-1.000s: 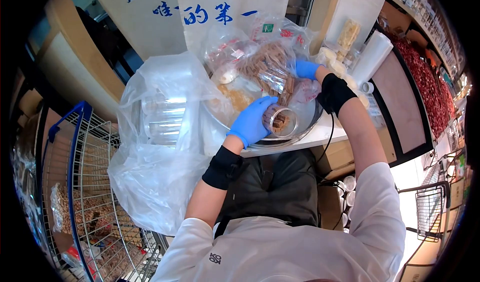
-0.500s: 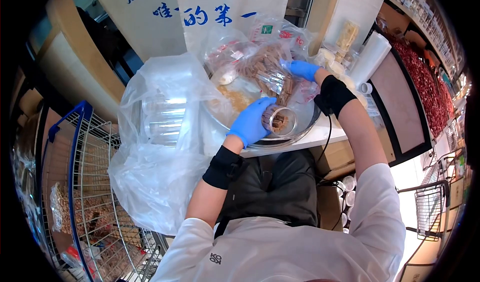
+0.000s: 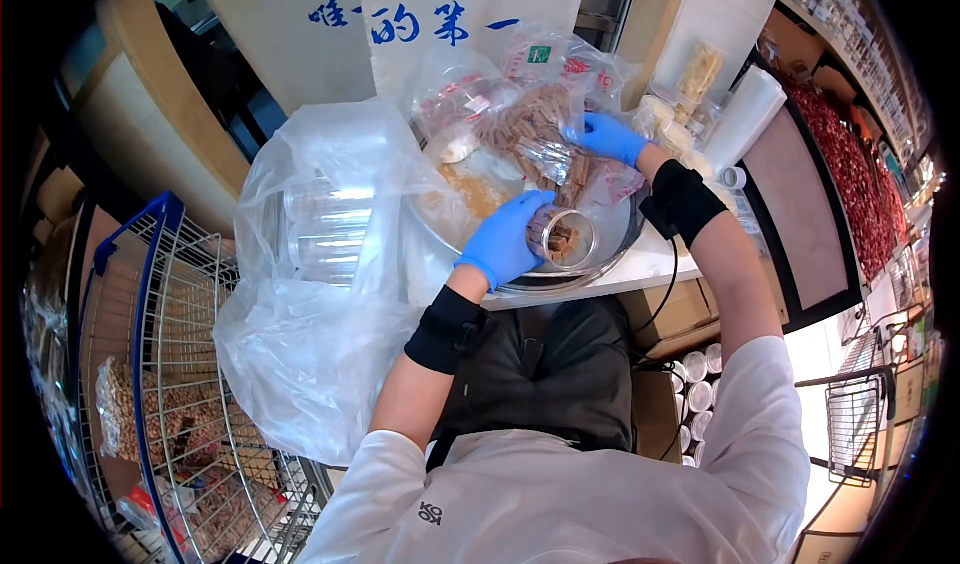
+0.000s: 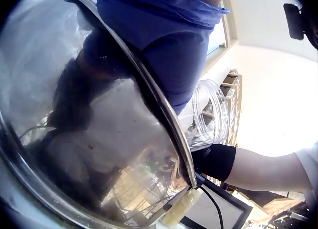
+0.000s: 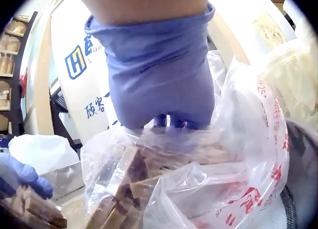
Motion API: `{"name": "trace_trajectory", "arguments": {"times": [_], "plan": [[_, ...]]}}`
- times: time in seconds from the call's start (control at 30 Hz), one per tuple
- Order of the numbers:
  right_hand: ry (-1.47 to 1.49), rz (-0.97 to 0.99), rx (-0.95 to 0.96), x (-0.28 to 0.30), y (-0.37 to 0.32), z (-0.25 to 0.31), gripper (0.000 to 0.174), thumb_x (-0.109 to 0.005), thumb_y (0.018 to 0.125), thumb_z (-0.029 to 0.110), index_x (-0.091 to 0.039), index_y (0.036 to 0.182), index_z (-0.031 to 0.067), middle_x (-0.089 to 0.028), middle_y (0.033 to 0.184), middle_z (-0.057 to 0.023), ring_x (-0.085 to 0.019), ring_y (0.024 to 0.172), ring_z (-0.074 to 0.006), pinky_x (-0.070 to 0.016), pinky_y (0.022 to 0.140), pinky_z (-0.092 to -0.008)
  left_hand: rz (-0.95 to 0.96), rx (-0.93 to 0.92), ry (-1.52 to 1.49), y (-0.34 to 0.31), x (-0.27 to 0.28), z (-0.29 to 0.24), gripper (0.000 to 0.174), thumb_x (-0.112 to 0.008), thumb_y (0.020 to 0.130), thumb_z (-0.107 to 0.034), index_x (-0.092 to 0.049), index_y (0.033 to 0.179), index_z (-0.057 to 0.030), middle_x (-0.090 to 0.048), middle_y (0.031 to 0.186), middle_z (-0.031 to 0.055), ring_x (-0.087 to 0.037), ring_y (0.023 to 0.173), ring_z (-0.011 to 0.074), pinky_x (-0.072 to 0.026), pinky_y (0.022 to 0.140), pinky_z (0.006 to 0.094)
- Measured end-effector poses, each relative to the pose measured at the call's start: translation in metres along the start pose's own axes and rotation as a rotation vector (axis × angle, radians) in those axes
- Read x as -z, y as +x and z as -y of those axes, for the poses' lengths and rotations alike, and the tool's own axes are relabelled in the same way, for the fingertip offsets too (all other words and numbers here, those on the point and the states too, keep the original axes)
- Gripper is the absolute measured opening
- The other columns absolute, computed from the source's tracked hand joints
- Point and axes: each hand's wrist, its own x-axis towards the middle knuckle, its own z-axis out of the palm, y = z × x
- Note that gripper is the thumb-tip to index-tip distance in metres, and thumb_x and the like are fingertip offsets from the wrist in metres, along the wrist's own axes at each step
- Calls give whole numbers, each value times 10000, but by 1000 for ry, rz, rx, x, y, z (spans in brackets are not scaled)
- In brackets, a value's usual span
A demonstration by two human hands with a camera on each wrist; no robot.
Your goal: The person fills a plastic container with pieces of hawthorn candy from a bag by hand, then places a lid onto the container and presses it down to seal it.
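At the near side of the basin (image 4: 99, 130) on the bench (image 3: 660, 261), gripping the tilted, part-filled jar (image 3: 546, 232) in the left hand (image 3: 503, 241). Resting the right hand (image 3: 612, 140) on the bag (image 5: 203, 189) of sticks (image 5: 124, 182); with fingertips hidden, cannot tell whether pinching. Likely filling the jar; next, probably calls for drawing more sticks.

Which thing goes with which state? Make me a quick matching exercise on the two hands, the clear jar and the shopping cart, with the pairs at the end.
Things:
1. left hand
2. right hand
3. clear jar
4. shopping cart

States:
A. contains brown pieces
B. stands at the left of the head view, with a blue bar
C. grips the jar's side
D. touches the plastic bag with red print

Pairs: 1-C, 2-D, 3-A, 4-B
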Motion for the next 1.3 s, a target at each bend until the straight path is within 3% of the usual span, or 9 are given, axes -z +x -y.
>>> {"name": "trace_trajectory", "arguments": {"times": [0.13, 0.23, 0.3, 0.57, 0.67, 0.73, 0.93, 1.17, 1.3], "plan": [[-69, 7, 104, -6, 28, -44, 382, -653, 894, 365, -694, 1114, 55, -713, 963, -85, -624, 839, -169, -507, 808, -349, -11, 20, 0, -2, 2, -4, 721, -745, 674, -68, -489, 1349, -77, -585, 1276, 171, -578, 1145, 354, -488, 985, 389], [-8, 7, -42, 6, 20, -40, 291, -634, 894, 286, -717, 1060, 62, -725, 926, -89, -642, 816, -176, -520, 788, -336, -6, 34, -24, -2, 3, -6, 725, -747, 674, -72, -488, 1351, -75, -597, 1253, 168, -588, 1128, 351, -492, 978, 391], [-84, -228, 7, 12, 13, -40, 239, -603, 882, 241, -733, 896, 41, -704, 785, -95, -644, 722, -202, -519, 730, -354, -22, 11, -22, -1, 1, 0, 718, -777, 687, -108, -498, 1348, -84, -602, 1251, 179, -588, 1135, 361, -491, 976, 403], [101, -517, 60, 48, -27, -22, 329, -610, 958, 304, -632, 1110, 13, -670, 915, -76, -631, 814, -154, -512, 747, -301, -53, -3, -27, -2, 1, 0, 707, -785, 683, -111, -512, 1333, -60, -623, 1222, 184, -610, 1107, 357, -506, 949, 392], [410, -457, 142, 54, -89, 47, 299, -581, 988, 280, -621, 1115, 12, -641, 945, -38, -604, 869, -128, -494, 798, -282, -22, 98, -25, -3, 1, -3, 691, -760, 677, -83, -517, 1323, -51, -638, 1186, 173, -632, 1055, 340, -519, 914, 373], [527, -124, 139, 53, -131, 81, 256, -548, 1014, 231, -598, 1132, 9, -603, 970, -6, -573, 907, -110, -475, 845, -275, 8, 147, -71, -2, 3, -4, 690, -760, 672, -77, -519, 1319, -48, -646, 1161, 166, -638, 1026, 333, -523, 894, 368], [295, 277, 301, 20, -177, 106, 172, -538, 999, 106, -587, 1150, 40, -585, 1034, -50, -574, 951, -148, -466, 890, -295, 51, 193, -118, -2, -6, 10, 705, -765, 648, -74, -523, 1309, -48, -660, 1076, 152, -647, 955, 321, -533, 845, 367], [99, 232, 432, -14, -178, 106, 217, -576, 966, 84, -568, 1182, 60, -603, 1084, -138, -615, 996, -249, -484, 907, -344, 5, 118, 33, -2, -2, 3, 662, -777, 643, -91, -552, 1265, -83, -633, 1134, 137, -616, 1051, 350, -517, 899, 408], [104, 235, 305, -15, -186, 112, 251, -622, 938, 92, -587, 1185, 65, -643, 1046, -123, -644, 927, -261, -511, 836, -349, -16, 91, 73, -2, -5, 8, 657, -771, 646, -92, -552, 1266, -84, -633, 1133, 138, -617, 1044, 350, -518, 897, 408]]}}
